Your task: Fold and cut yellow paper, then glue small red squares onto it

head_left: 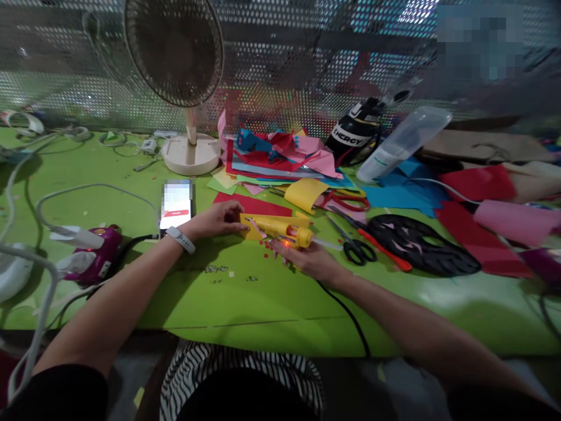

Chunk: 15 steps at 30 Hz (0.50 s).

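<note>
My right hand (307,259) is closed around a yellow glue gun (276,228), whose small light glows orange-red. A pale glue stick (328,243) pokes out of its back end, and the nozzle points left. My left hand (224,218) pinches the left end of a piece of yellow paper (250,234). That paper lies partly behind the glue gun, so much of it is hidden. Beyond both hands a sheet of red paper (258,204) rests on the green table (184,304). Tiny red paper bits are scattered beside the gun.
Black-handled scissors (359,251) and a black palette-shaped tray (423,245) sit to the right. A phone (176,204) and a purple power strip (99,254) with cables are on the left. Behind stand a fan (190,153), stacked coloured paper (284,166) and a black bottle (354,131).
</note>
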Tool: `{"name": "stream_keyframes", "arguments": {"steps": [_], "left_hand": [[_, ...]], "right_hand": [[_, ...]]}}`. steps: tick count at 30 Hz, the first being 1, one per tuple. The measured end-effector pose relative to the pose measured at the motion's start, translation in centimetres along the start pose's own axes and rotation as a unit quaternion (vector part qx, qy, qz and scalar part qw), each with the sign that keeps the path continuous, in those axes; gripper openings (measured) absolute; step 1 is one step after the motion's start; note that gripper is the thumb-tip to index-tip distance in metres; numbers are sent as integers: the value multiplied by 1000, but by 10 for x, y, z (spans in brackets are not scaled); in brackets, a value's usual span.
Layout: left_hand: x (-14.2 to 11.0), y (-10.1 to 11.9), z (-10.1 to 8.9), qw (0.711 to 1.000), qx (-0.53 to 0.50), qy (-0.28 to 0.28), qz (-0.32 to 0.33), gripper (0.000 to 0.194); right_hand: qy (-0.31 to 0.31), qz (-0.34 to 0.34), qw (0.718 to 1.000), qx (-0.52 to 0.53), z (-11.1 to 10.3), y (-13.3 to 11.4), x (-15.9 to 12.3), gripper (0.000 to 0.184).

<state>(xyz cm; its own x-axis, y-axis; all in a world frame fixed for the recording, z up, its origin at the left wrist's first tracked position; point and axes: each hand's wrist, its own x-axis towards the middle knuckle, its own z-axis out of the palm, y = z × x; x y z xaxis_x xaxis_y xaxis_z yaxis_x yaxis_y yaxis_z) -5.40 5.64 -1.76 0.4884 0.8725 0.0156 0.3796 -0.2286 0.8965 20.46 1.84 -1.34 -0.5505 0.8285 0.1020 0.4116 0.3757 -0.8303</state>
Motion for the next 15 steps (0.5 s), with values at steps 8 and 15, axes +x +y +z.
{"name": "stream_keyframes", "arguments": {"steps": [8,15], "left_hand": [[0,0,2,1000,-11,-9,10,31],[-1,-2,3,1000,-2,-1,14,29]], "right_hand": [[1,29,1000,3,2,9,1,30],[-4,30,999,-26,2,8,2,31]]}}
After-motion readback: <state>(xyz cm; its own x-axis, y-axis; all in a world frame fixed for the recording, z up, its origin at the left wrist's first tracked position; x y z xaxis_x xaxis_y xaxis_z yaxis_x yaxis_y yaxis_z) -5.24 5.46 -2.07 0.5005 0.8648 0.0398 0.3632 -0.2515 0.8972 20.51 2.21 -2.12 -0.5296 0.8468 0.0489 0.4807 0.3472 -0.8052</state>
